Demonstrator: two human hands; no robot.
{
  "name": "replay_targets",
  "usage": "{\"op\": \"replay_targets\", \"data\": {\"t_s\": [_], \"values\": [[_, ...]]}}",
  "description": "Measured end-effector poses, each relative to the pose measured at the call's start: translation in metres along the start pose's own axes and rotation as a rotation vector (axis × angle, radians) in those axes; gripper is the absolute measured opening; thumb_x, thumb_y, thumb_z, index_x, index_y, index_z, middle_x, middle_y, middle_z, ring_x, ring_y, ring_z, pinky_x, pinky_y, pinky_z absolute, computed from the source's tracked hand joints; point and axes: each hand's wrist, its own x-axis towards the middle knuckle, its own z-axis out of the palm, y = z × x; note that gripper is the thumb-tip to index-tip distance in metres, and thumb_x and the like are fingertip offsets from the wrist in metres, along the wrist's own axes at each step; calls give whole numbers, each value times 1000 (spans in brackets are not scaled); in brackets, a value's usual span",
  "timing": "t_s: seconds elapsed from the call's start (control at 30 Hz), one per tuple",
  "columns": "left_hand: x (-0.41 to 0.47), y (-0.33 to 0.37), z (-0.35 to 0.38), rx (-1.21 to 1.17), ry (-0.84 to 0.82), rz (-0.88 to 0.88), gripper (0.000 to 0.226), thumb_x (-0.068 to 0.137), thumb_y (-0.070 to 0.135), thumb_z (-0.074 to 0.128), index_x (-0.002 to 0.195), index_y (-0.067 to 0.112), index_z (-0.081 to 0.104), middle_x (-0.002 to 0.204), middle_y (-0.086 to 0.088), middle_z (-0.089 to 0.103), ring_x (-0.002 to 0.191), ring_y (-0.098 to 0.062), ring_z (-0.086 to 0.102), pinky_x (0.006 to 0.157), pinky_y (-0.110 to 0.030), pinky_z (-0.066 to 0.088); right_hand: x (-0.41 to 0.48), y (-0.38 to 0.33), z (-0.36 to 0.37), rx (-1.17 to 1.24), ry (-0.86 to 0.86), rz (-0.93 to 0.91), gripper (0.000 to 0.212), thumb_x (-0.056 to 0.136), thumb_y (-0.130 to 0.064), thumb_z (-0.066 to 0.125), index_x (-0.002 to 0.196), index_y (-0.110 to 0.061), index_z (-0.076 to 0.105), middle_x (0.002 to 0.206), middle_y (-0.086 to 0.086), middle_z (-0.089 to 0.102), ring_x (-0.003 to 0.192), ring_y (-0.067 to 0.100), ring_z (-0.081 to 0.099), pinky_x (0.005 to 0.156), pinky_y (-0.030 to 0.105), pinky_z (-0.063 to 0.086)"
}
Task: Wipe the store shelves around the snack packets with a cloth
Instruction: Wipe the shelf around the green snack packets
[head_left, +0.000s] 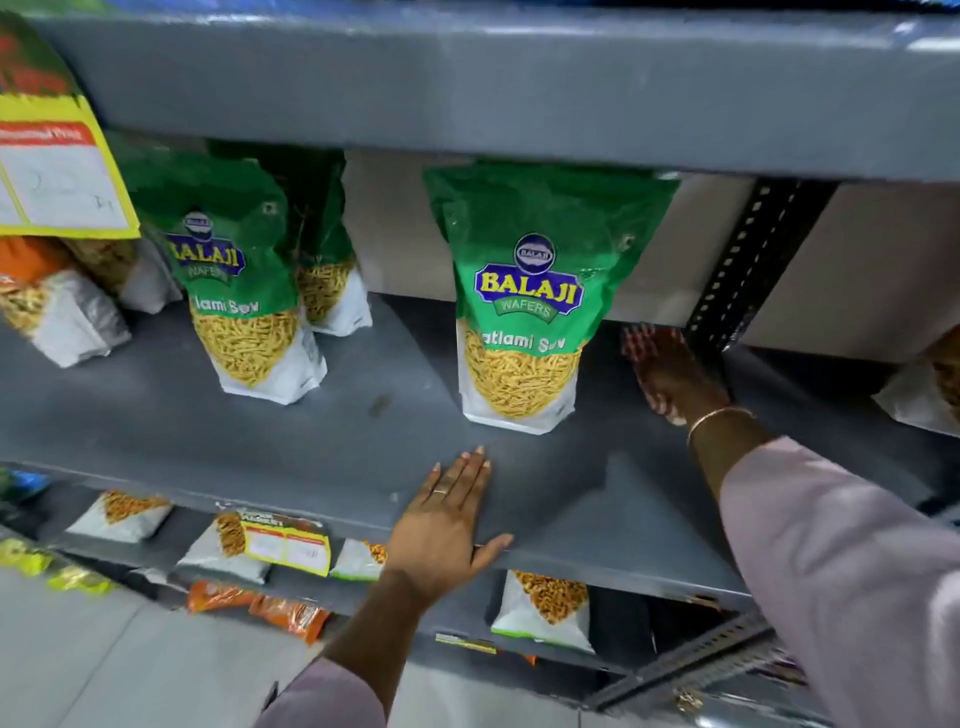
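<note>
The cloth, red-checked and blurred, lies at the back right of the shelf, pressed under the right hand beside a packet. Wiping looks underway; a smudge near mid-shelf remains. The left hand rests flat and spread on the front edge, holding nothing. The right fingers' grip is hidden.

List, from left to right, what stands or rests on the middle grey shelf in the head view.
Orange packet → left green Balaji packet → right green Balaji packet → right hand on the red-and-white cloth.
</note>
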Motion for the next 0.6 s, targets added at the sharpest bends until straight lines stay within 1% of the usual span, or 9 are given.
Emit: {"op": "replay_targets", "data": {"t_s": [0.1, 0.13, 0.2, 0.23, 0.3, 0.37, 0.43, 0.53, 0.6], "values": [[0, 0, 2, 17, 31, 1, 74, 80, 57, 31, 126, 4, 54, 133, -11, 55, 121, -23, 53, 93, -48, 48, 3, -24, 3, 199, -78, 52, 53, 102, -16, 37, 151, -9, 19, 158, 19, 21, 145, 37, 22, 119, 45, 22], [-1, 1, 2, 23, 38, 3, 74, 80, 57, 31, 126, 4, 54, 133, -11, 55, 121, -24, 54, 93, -48, 48, 2, -26, 7, 264, -59, 66, 52, 100, -16, 42, 149, -11, 25, 156, 15, 29, 142, 33, 30, 116, 39, 28], [-1, 1, 2, 33, 36, 8, 73, 81, 56, 31, 126, 3, 53, 134, -12, 55, 121, -24, 53, 93, -49, 47, -6, -30, 11, 330, -30, 72, 51, 99, -17, 46, 148, -14, 31, 154, 5, 34, 141, 21, 34, 109, 14, 31], [-2, 1, 2, 35, 36, 9, 73, 81, 56, 33, 127, 3, 53, 134, -12, 54, 121, -25, 53, 94, -49, 47, -13, -30, 13, 369, -14, 53, 50, 99, -15, 46, 147, -14, 31, 153, 3, 36, 140, 17, 35, 98, -3, 29], [-2, 1, 3, 34, 50, 13, 71, 81, 55, 38, 127, 2, 51, 135, -13, 54, 122, -26, 53, 95, -50, 46, -27, -32, 16, 398, 2, 12, 48, 100, -12, 46, 146, -12, 34, 151, 3, 39, 138, 15, 39, 83, -14, 31], [-2, 2, 3, 29, 54, 10, 71, 81, 54, 36, 127, 2, 52, 134, -14, 54, 122, -27, 53, 95, -51, 45, -44, -33, 16, 415, 35, -67, 46, 99, -13, 47, 145, -11, 39, 151, 3, 40, 140, 14, 38, 103, 1, 36], [-2, 2, 2, 16, 48, 6, 72, 81, 54, 32, 128, 2, 50, 135, -14, 53, 123, -28, 51, 97, -51, 44, -63, -34, 19, 403, 56, -138, 44, 99, -13, 47, 143, -12, 42, 153, 2, 39, 141, 12, 35, 117, 15, 28], [-2, 3, 1, 1, 47, 10, 74, 81, 53, 29, 130, 1, 48, 137, -16, 50, 124, -30, 50, 100, -52, 40, -103, -37, 23, 373, 39, -175, 44, 99, -7, 45, 142, -10, 43, 153, 2, 38, 139, 21, 40, 116, 21, 32], [-3, 3, 1, -4, 46, 9, 75, 81, 53, 27, 131, 1, 46, 138, -16, 48, 126, -31, 47, 102, -53, 37, -138, -38, 21, 276, 38, -102, 41, 96, -16, 52, 136, -24, 51, 146, -1, 50, 128, 23, 54, 107, 32, 45]]}}
